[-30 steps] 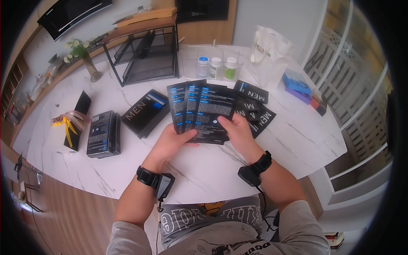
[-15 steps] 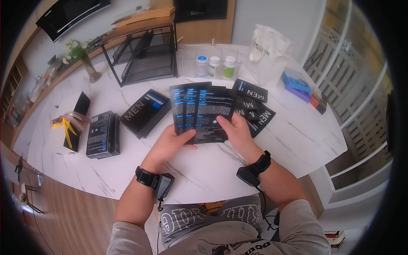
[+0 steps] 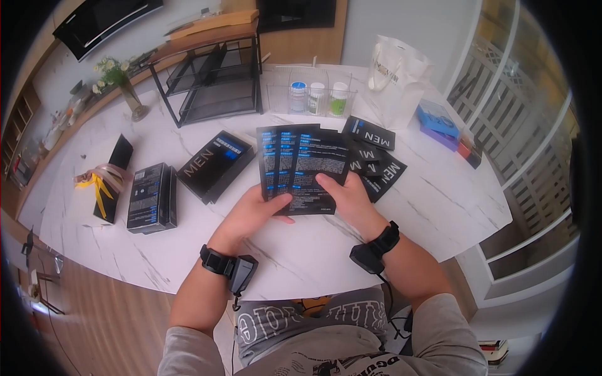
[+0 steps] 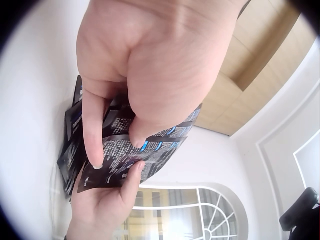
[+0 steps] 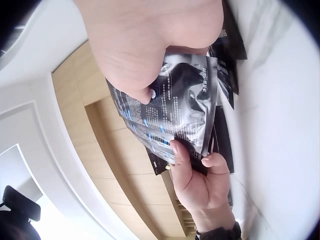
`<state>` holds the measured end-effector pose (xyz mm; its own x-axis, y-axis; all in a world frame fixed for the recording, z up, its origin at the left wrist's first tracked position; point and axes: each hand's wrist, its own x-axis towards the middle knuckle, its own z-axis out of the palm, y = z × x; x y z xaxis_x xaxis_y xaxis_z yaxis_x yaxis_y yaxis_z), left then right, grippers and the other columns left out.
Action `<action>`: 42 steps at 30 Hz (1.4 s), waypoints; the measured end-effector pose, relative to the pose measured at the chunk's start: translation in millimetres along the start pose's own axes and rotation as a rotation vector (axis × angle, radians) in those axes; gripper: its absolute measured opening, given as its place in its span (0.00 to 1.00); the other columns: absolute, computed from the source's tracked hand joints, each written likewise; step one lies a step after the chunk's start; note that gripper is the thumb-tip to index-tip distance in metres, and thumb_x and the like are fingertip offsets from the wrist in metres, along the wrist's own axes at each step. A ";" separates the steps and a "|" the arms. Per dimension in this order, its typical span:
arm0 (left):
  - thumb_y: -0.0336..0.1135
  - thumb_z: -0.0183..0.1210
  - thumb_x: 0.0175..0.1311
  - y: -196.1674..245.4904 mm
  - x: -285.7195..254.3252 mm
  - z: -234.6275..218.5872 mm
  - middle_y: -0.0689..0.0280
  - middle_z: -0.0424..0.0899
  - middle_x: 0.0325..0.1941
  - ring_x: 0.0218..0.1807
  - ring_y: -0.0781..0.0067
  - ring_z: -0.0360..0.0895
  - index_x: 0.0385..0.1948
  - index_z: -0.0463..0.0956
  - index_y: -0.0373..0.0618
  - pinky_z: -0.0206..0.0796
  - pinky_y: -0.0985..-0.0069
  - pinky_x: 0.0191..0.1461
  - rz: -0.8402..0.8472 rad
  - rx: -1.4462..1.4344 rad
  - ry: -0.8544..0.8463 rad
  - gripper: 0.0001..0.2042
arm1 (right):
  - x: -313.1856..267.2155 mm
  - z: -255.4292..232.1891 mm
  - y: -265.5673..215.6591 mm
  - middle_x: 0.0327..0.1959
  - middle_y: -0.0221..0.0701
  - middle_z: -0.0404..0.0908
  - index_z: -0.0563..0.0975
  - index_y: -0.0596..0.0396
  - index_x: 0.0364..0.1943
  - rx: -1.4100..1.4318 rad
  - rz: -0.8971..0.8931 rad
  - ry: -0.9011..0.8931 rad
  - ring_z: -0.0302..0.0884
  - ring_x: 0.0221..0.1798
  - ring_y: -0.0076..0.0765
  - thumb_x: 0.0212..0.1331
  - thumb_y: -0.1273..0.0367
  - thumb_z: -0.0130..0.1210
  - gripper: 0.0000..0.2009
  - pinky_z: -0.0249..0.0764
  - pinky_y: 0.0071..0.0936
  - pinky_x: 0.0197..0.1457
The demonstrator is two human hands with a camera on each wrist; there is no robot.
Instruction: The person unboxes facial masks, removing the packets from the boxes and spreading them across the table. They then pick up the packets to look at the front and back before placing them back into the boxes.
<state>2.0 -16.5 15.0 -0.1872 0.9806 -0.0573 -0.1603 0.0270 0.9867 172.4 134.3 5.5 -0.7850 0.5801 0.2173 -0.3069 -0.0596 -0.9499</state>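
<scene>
Several black sachets with blue and white print are fanned out and overlapping, printed text facing up. The left hand pinches their lower left edge, thumb on top; its other fingers are partly behind them. At the lower right edge, the right hand grips with its thumb on the front sachet. The left wrist view shows both thumbs on the sachets; in the right wrist view the front sachet looks glossy and slightly creased. Behind the right hand lie more black MEN sachets.
A black MEN box and upright black boxes stand left, beside a ribboned box. Farther back are a mesh rack, a clear organizer with bottles, a white paper bag and a blue box.
The fanned sachets have shifted slightly right and toward the person, and their left ones have closed up somewhat. Both hands keep their hold.
</scene>
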 end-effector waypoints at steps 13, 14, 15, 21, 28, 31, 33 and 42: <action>0.30 0.55 0.72 -1.5 0.8 4.4 0.59 0.80 0.55 0.52 0.67 0.80 0.58 0.72 0.37 0.82 0.67 0.50 0.023 -0.023 -0.001 0.16 | 0.8 0.9 4.6 0.52 0.30 0.80 0.75 0.63 0.55 -0.058 -0.025 0.028 0.76 0.52 0.23 0.70 0.71 0.52 0.13 0.73 0.24 0.57; 0.30 0.54 0.72 -1.4 0.9 4.6 0.59 0.80 0.55 0.52 0.67 0.80 0.58 0.72 0.37 0.82 0.67 0.50 0.021 -0.021 -0.001 0.16 | -0.2 2.9 2.4 0.52 0.30 0.80 0.75 0.63 0.55 -0.055 -0.022 0.023 0.76 0.52 0.23 0.70 0.71 0.52 0.13 0.73 0.24 0.57; 0.29 0.54 0.72 -0.9 1.0 4.7 0.59 0.80 0.55 0.52 0.67 0.80 0.58 0.72 0.37 0.82 0.67 0.50 0.019 -0.019 -0.001 0.16 | -0.8 4.0 1.2 0.52 0.30 0.80 0.75 0.63 0.55 -0.052 -0.019 0.019 0.76 0.52 0.23 0.70 0.71 0.52 0.13 0.73 0.24 0.58; 0.31 0.53 0.73 1.9 -0.2 5.0 0.58 0.79 0.56 0.53 0.66 0.79 0.59 0.70 0.35 0.81 0.68 0.51 0.002 -0.015 0.003 0.17 | -0.1 0.1 6.0 0.52 0.30 0.81 0.75 0.62 0.55 -0.031 -0.002 0.017 0.76 0.52 0.23 0.70 0.71 0.53 0.14 0.73 0.24 0.58; 0.37 0.51 0.75 6.6 -4.2 8.4 0.57 0.79 0.55 0.53 0.65 0.80 0.59 0.69 0.34 0.81 0.69 0.50 -0.021 -0.120 0.044 0.18 | -2.4 2.5 -0.2 0.52 0.30 0.81 0.75 0.62 0.55 -0.004 -0.007 -0.002 0.76 0.52 0.23 0.70 0.71 0.53 0.14 0.73 0.24 0.57; 0.36 0.51 0.75 3.8 -2.6 4.8 0.58 0.80 0.54 0.52 0.66 0.80 0.59 0.69 0.34 0.81 0.70 0.48 0.004 -0.066 0.024 0.18 | -2.7 2.2 -2.7 0.52 0.30 0.81 0.75 0.62 0.55 -0.089 -0.013 0.019 0.76 0.52 0.24 0.70 0.71 0.53 0.14 0.72 0.25 0.57; 0.36 0.52 0.74 7.8 -2.6 9.1 0.58 0.80 0.53 0.51 0.66 0.81 0.59 0.69 0.34 0.81 0.71 0.47 0.006 -0.045 0.040 0.18 | -2.6 -0.9 -0.1 0.52 0.30 0.81 0.75 0.62 0.55 -0.107 0.001 0.046 0.76 0.53 0.24 0.69 0.70 0.54 0.14 0.72 0.24 0.57; 0.36 0.54 0.73 3.1 -1.3 2.8 0.60 0.82 0.50 0.47 0.71 0.81 0.58 0.71 0.34 0.81 0.74 0.44 0.020 -0.001 0.021 0.18 | -1.2 3.7 1.7 0.51 0.32 0.82 0.76 0.63 0.54 -0.058 0.003 0.044 0.77 0.51 0.24 0.69 0.70 0.54 0.13 0.74 0.25 0.56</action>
<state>4.5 -17.1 18.5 -0.2102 0.9768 -0.0409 -0.1572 0.0075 0.9875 170.8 130.5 4.5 -0.7607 0.6156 0.2058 -0.2724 -0.0150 -0.9621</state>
